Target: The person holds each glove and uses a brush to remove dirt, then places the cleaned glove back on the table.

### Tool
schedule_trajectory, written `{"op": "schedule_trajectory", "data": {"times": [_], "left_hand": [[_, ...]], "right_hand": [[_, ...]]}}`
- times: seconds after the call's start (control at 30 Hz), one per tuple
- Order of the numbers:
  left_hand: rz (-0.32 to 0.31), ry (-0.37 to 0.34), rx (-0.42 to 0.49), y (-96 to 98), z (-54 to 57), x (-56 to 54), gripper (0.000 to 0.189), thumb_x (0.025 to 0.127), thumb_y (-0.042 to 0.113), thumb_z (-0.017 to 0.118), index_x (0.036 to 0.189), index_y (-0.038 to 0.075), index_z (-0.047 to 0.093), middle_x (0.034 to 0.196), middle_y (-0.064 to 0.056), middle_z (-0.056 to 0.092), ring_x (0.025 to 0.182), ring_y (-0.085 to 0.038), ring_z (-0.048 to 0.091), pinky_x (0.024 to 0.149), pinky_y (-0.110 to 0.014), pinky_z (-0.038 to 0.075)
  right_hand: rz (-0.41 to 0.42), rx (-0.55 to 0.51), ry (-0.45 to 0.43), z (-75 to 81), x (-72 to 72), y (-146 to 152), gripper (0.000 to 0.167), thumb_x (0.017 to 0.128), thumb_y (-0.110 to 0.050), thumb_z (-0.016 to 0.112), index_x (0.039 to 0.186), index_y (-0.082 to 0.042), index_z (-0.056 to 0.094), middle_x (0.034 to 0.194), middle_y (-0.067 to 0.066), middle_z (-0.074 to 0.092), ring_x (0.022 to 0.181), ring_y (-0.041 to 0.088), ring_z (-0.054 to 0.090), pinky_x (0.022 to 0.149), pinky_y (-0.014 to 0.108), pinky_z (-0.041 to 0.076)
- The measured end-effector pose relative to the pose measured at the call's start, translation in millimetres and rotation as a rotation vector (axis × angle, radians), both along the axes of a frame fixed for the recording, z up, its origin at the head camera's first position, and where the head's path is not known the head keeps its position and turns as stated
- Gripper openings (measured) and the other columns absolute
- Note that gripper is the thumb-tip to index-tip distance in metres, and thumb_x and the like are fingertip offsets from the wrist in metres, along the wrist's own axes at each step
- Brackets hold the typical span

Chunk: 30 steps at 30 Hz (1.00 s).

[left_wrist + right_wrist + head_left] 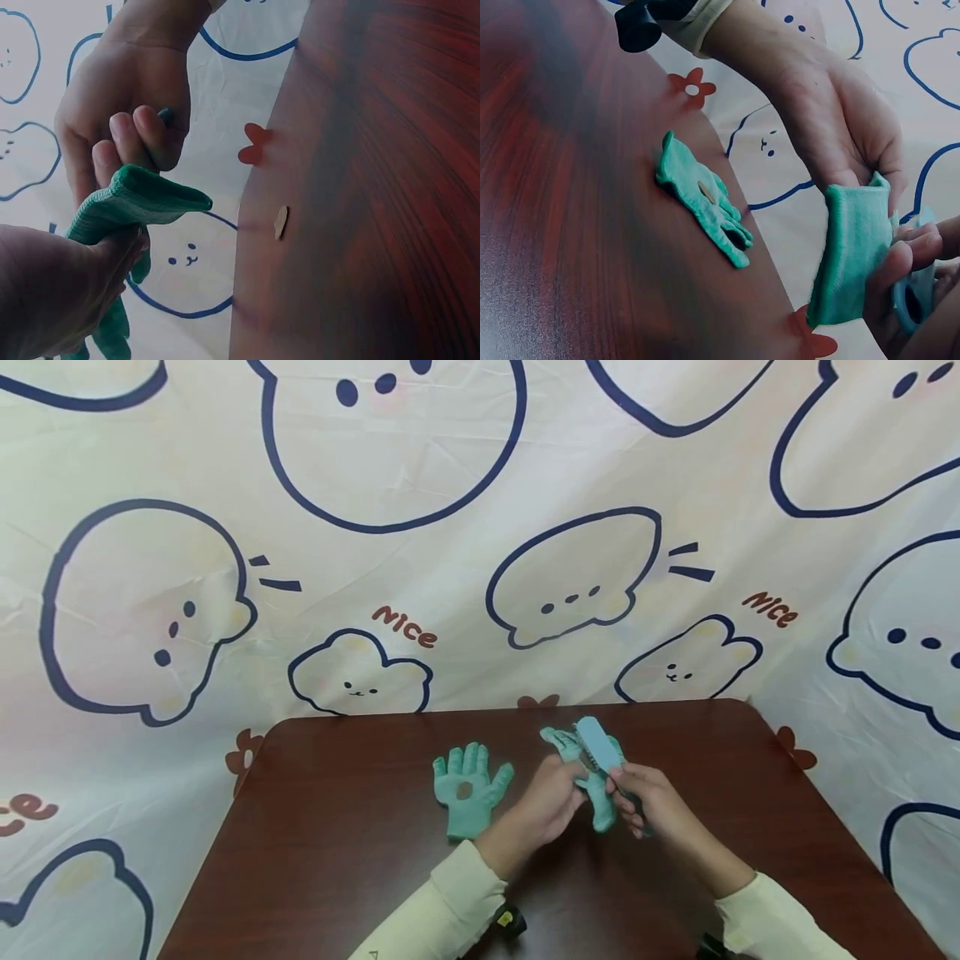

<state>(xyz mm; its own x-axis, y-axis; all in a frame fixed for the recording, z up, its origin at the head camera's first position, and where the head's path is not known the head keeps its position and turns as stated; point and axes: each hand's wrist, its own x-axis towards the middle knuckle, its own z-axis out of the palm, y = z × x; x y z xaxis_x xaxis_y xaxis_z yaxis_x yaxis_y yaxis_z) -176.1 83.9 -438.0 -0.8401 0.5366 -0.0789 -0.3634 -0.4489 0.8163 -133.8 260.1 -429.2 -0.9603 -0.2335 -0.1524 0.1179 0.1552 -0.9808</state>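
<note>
Head view: a glove (602, 808) is pinched by the curled fingers of the left hand (551, 797); a brush (598, 743), its long axis slanted across it, is gripped by the right hand (654, 797). Left wrist view: right-hand fingers are curled round the handle (166, 115). Right wrist view: a second glove (686, 181) is laid on the surface (562, 225) before a patterned sheet (922, 127).

Head camera looks forward and down across the table (337, 877) toward the patterned cloth (442, 568). Wrist cameras sit close, tilted sideways; both frame the left hand (553, 802), right hand (656, 802) and held glove (142, 199).
</note>
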Motion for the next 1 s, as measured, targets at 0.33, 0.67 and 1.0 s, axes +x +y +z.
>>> {"op": "schedule_trajectory", "data": {"times": [0.33,0.67,1.0], "left_hand": [[-0.016,-0.015,0.063,-3.0,9.5,-11.9,0.076,0.082,-0.013,0.033,0.157,-0.012,0.016,0.166,-0.019,0.027,0.154,-0.030,0.024,0.127,-0.049,0.022],[-0.088,0.031,-0.025,-26.4,21.5,-33.9,0.070,0.087,-0.013,0.032,0.156,-0.006,0.026,0.161,-0.011,0.037,0.148,-0.023,0.031,0.126,-0.053,0.023],[-0.078,-0.016,0.011,-34.8,32.6,-45.7,0.074,0.089,-0.014,0.031,0.161,-0.002,0.018,0.168,-0.011,0.028,0.155,-0.027,0.023,0.127,-0.053,0.022]], "right_hand": [[-0.018,0.098,0.011,9.3,3.4,2,0.041,0.111,-0.031,0.041,0.098,0.006,0.053,0.064,-0.001,0.042,0.048,0.012,0.038,0.039,0.034,0.039],[-0.181,0.262,0.025,29.5,-3.9,-6,0.045,0.110,-0.038,0.046,0.100,0.004,0.057,0.068,0.003,0.044,0.052,0.015,0.035,0.040,0.032,0.032],[-0.241,0.292,0.068,37.2,-10.9,-18,0.043,0.110,-0.036,0.047,0.099,0.004,0.059,0.070,0.004,0.046,0.055,0.014,0.037,0.044,0.029,0.034]]}}
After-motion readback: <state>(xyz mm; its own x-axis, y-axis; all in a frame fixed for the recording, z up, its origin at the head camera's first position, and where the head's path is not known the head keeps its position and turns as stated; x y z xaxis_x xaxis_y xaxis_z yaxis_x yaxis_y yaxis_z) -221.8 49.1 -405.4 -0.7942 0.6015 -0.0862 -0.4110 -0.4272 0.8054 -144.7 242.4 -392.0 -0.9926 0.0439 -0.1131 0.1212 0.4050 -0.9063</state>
